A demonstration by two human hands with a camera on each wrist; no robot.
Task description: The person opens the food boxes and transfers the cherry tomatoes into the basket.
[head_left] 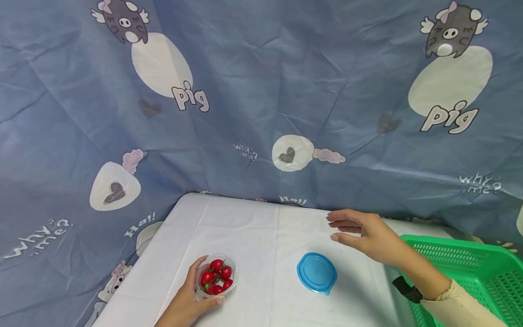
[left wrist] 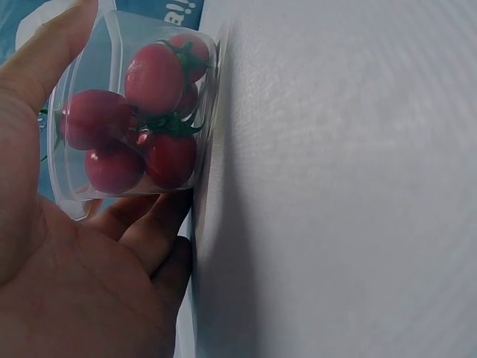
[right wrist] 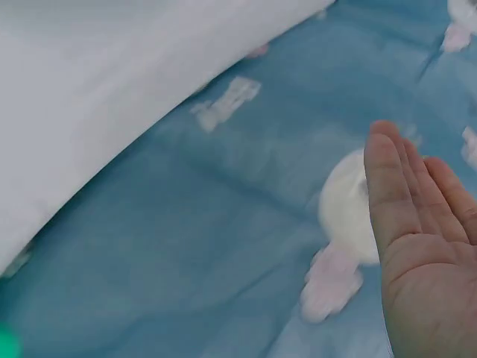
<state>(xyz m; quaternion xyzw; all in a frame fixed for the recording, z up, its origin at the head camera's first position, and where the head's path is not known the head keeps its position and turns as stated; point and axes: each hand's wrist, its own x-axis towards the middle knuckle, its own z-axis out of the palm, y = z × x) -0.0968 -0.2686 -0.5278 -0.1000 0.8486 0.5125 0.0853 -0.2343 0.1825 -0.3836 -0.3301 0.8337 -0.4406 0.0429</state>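
My left hand (head_left: pixel 185 299) grips a small clear plastic container (head_left: pixel 235 269), thumb on one side and fingers on the other. Several red cherry tomatoes (left wrist: pixel 154 78) with green stems lie inside it, and no cover shows on it. The left wrist view has the container's base down at the white cloth. To the right, a round blue lid (head_left: pixel 317 272) with a small tab lies flat on the table. Above and to the right of this lid hovers my right hand (head_left: pixel 369 236), holding nothing, its fingers loosely extended in the head view.
A green perforated plastic basket (head_left: pixel 461 252) stands at the right edge, below my right forearm. White cloth covers the table (head_left: pixel 245 227). Behind it hangs a blue printed curtain (head_left: pixel 229 150), which also runs down the left side.
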